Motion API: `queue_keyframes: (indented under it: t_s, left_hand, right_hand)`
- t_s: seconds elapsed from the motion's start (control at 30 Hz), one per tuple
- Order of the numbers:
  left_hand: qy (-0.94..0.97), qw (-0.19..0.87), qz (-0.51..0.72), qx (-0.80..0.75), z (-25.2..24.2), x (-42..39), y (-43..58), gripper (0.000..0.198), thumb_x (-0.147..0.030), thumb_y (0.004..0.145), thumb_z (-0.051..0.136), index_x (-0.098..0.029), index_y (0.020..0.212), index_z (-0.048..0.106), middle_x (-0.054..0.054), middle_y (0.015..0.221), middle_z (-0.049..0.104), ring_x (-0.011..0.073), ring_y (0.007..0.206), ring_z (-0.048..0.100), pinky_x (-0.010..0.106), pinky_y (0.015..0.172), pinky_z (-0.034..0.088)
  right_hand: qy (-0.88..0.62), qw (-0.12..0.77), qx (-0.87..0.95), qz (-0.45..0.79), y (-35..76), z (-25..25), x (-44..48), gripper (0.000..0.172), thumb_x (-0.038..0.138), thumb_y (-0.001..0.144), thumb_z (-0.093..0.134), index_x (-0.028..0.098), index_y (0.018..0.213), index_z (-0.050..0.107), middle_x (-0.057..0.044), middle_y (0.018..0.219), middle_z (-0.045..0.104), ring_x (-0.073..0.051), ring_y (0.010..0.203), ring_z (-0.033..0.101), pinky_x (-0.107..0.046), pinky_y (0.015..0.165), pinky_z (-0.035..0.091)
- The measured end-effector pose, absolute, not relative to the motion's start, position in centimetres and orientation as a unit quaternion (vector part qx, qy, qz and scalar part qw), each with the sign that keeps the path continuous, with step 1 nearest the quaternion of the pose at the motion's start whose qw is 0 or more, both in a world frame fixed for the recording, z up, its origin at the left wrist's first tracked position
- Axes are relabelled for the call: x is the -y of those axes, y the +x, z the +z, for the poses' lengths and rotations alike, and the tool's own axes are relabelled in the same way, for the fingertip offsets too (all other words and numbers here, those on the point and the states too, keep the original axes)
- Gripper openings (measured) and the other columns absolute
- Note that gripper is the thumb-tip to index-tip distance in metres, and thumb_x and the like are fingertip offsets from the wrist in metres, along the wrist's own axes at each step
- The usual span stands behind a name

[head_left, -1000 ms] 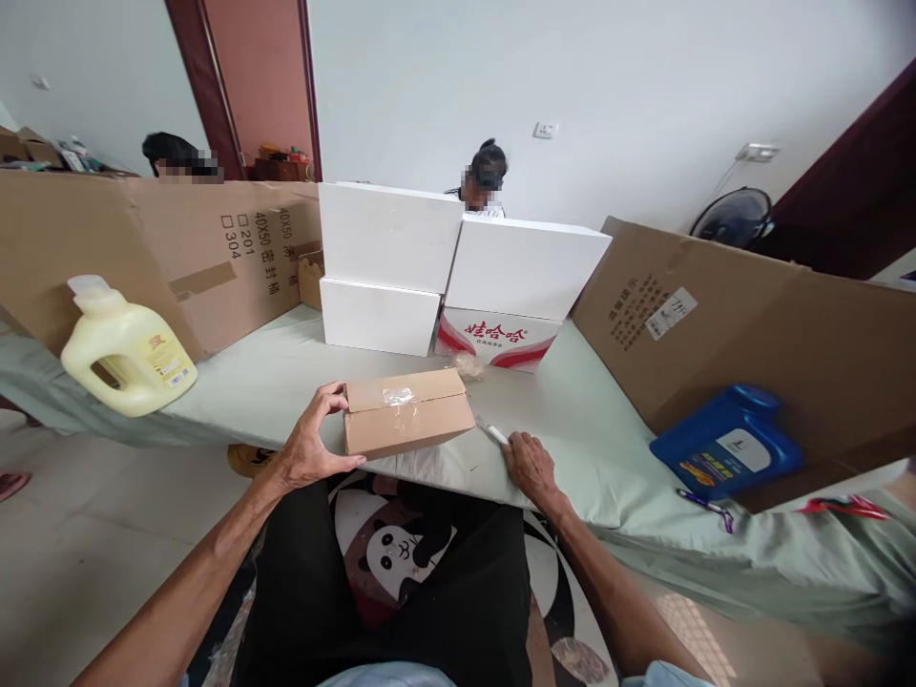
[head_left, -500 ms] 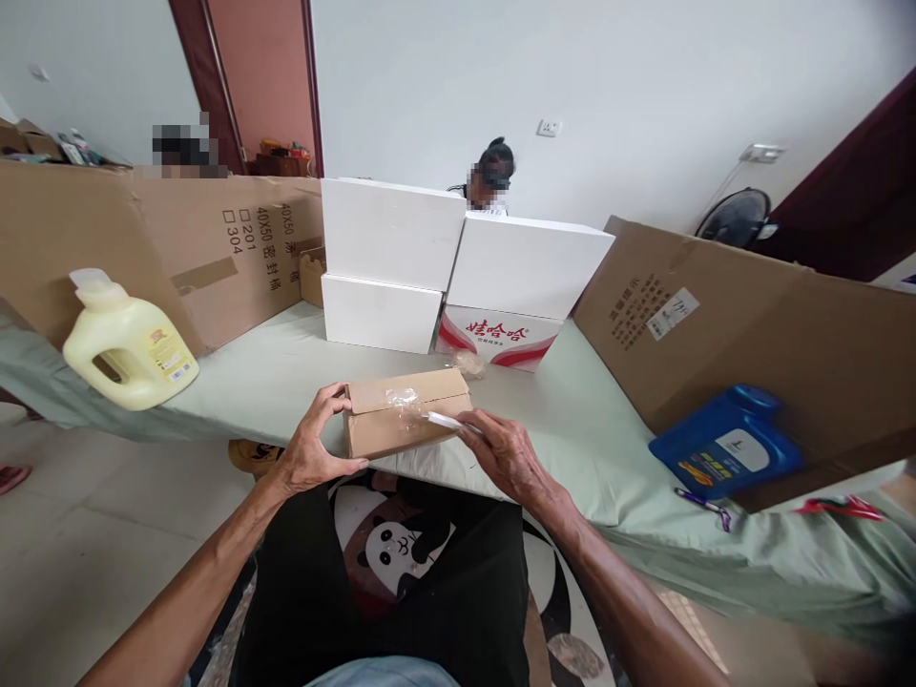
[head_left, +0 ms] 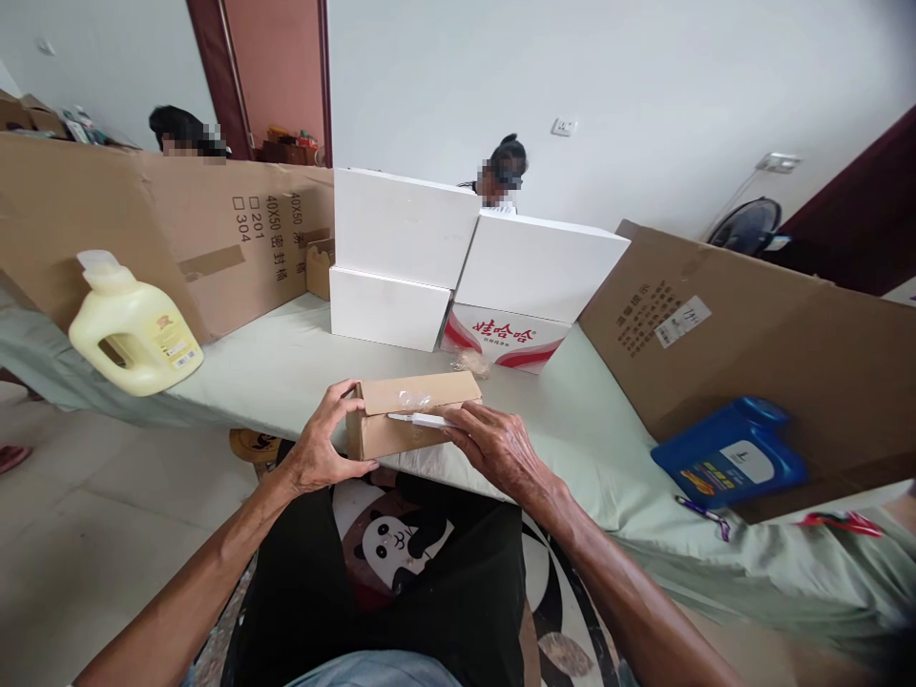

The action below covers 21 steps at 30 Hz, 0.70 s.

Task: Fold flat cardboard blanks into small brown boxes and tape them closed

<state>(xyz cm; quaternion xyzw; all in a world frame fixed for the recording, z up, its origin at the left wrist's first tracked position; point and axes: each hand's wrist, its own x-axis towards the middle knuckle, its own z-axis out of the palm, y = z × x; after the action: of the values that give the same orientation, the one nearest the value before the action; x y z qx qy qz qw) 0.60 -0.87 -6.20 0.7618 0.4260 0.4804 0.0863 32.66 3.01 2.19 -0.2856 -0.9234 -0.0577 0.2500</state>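
The small cardboard box lies at lower centre of the frame, on the near edge of the table, which is covered in pale green cloth; the lid is closed, and a strip of clear tape runs across the top towards the front.

Left hand: wrapped round the left end of the box, thumb on the front face, fingers over the top corner; this grip appears to brace the box against sliding sideways.

Right hand: closed on a slim white tool, held almost level; the tip points left along the seam where lid meets front face, just below the tape; the low angle appears to keep the tip on the seam line.

Surroundings: a yellow jug stands at the left of the frame; a blue jug lies tilted at the right; white boxes are stacked at upper centre; tall cardboard panels line both sides, apparently screening the work place; two other people are partly visible behind them, hands hidden.
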Motion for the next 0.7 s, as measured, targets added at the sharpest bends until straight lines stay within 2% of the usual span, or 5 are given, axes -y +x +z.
queue_keyframes:
  t_s: [0.17, 0.47, 0.7]
  left_hand:
    - [0.762, 0.086, 0.477, -0.430, -6.0, 1.1, 0.5, 0.071, -0.031, 0.075, 0.095, -0.026, 0.136, 0.059, 0.022, 0.166, 0.045, 0.0429, 0.156, 0.050, 0.056, 0.118, 0.055]
    - [0.766, 0.089, 0.475, -0.424, -5.8, 1.3, 0.5, 0.073, -0.031, 0.076, 0.094, -0.025, 0.139, 0.058, 0.023, 0.167, 0.044, 0.0434, 0.158, 0.048, 0.058, 0.120, 0.053]
    - [0.763, 0.100, 0.473, -0.428, -5.5, 1.4, 0.6, 0.076, -0.026, 0.071, 0.096, -0.026, 0.138, 0.060, 0.022, 0.168, 0.044, 0.0440, 0.158, 0.048, 0.058, 0.121, 0.053]
  right_hand:
    - [-0.285, 0.237, 0.925, -0.081, 32.6, 2.5, -3.0, 0.038, 0.039, 0.122, 0.039, 0.019, 0.116, 0.071, -0.005, 0.091, 0.071, -0.016, 0.080, 0.064, -0.030, 0.067, 0.033]
    - [-0.292, 0.187, 0.930, -0.122, 32.4, 4.5, -3.2, 0.047, 0.041, 0.122, 0.037, 0.019, 0.099, 0.072, -0.003, 0.083, 0.065, -0.014, 0.070, 0.053, -0.033, 0.062, 0.021]
    - [-0.271, 0.169, 0.939, -0.126, 31.9, 6.6, -3.6, 0.053, 0.042, 0.122, 0.033, 0.020, 0.087, 0.067, -0.004, 0.079, 0.061, -0.014, 0.067, 0.046, -0.035, 0.061, 0.018]
